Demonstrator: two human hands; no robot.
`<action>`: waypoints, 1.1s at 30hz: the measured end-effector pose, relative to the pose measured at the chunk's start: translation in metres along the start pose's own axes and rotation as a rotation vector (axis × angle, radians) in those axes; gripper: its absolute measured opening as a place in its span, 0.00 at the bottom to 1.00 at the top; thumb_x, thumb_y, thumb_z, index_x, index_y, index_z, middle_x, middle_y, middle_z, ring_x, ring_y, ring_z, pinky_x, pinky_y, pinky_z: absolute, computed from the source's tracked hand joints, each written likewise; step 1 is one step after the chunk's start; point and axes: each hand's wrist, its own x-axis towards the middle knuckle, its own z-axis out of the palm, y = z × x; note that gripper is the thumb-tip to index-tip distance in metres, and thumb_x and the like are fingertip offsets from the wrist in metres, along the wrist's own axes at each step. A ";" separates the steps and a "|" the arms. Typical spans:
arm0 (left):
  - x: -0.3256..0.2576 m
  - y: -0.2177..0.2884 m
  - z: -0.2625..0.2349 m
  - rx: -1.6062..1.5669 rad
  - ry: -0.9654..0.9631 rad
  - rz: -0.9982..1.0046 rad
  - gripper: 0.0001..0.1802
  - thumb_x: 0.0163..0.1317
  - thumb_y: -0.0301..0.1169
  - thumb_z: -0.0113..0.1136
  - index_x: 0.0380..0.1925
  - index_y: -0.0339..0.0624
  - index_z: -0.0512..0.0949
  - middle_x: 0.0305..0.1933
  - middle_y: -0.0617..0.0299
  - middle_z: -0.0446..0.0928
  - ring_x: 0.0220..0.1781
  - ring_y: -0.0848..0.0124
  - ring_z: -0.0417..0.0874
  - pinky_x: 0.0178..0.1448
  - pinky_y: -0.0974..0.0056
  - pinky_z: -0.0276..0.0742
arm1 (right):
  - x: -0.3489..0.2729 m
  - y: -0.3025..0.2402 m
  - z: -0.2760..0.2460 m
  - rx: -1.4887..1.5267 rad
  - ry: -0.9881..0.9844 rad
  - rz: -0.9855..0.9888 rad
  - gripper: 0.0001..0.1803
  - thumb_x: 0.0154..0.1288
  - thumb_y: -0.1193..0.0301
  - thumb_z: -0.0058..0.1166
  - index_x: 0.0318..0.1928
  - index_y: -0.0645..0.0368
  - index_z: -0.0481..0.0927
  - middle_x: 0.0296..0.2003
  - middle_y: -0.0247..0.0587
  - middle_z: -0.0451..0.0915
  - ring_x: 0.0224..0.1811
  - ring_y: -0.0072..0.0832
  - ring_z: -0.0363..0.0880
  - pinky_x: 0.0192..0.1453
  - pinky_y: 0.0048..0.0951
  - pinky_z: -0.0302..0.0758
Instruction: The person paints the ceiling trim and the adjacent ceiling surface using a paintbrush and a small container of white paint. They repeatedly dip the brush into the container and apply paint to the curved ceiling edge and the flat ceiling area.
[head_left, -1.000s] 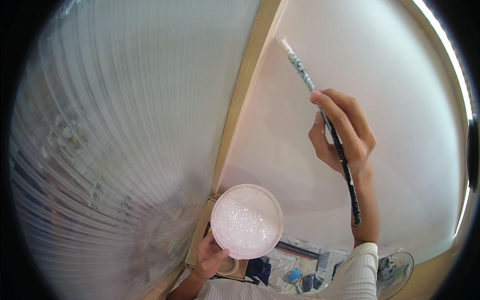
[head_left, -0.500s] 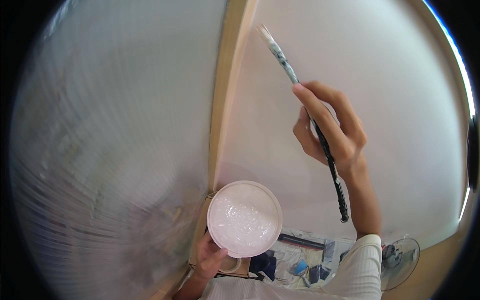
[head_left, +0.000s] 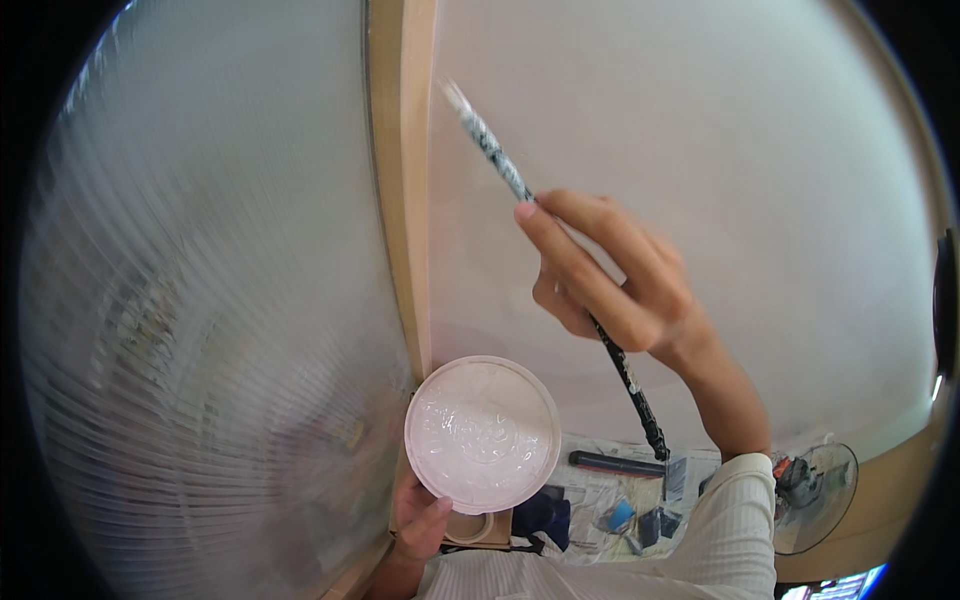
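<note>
Between the thumb and fingers of my right hand (head_left: 620, 285) is a thin paintbrush (head_left: 495, 155). Its dark handle slants down to the right, and its paint-smeared ferrule and whitish bristles point up left. The bristle tip is close to the wooden frame strip (head_left: 418, 180) where it meets the pale wall (head_left: 690, 130); whether it touches I cannot tell. Low in the middle, my left hand (head_left: 422, 520) grips a round white tub lid (head_left: 483, 435) by its lower left rim. Wet, glossy white paint is spread on the lid. Most of the left fingers are hidden beneath it.
A ribbed translucent panel (head_left: 220, 250) fills the left side. Below are a cardboard box (head_left: 497, 528) with a ring-shaped roll (head_left: 468, 527), paper sheeting (head_left: 590, 530) with dark tools and a blue piece (head_left: 621, 516), and a round fan (head_left: 815, 497) at the lower right.
My right hand and the brush have moved left and somewhat down in the picture. The view has shifted, with the wooden strip further left. The left hand still holds the lid.
</note>
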 end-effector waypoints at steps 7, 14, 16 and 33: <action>-0.001 0.002 0.002 0.016 0.037 0.016 0.34 0.57 0.22 0.57 0.66 0.26 0.62 0.63 0.42 0.72 0.66 0.53 0.75 0.70 0.50 0.72 | 0.001 0.002 0.011 0.007 -0.037 0.002 0.16 0.49 0.81 0.63 0.41 0.73 0.81 0.38 0.46 0.77 0.34 0.32 0.82 0.33 0.28 0.81; -0.001 0.001 0.004 -0.003 0.024 0.024 0.34 0.57 0.22 0.58 0.65 0.27 0.63 0.63 0.43 0.72 0.66 0.53 0.75 0.69 0.50 0.72 | -0.009 -0.014 0.006 0.084 -0.057 0.019 0.17 0.48 0.81 0.63 0.41 0.74 0.82 0.40 0.50 0.79 0.34 0.33 0.83 0.34 0.29 0.83; -0.001 0.000 0.004 -0.017 0.019 0.020 0.33 0.56 0.21 0.58 0.65 0.27 0.64 0.63 0.43 0.73 0.66 0.54 0.75 0.69 0.50 0.72 | 0.005 -0.009 -0.005 0.034 -0.008 0.060 0.18 0.45 0.83 0.62 0.42 0.73 0.83 0.39 0.50 0.80 0.32 0.33 0.83 0.31 0.28 0.82; 0.001 0.004 0.005 -0.069 -0.040 -0.027 0.36 0.58 0.22 0.61 0.68 0.29 0.62 0.66 0.48 0.71 0.70 0.60 0.70 0.75 0.54 0.61 | 0.044 0.035 -0.004 -0.016 0.107 0.069 0.23 0.42 0.90 0.61 0.45 0.67 0.84 0.37 0.43 0.81 0.30 0.30 0.83 0.28 0.27 0.80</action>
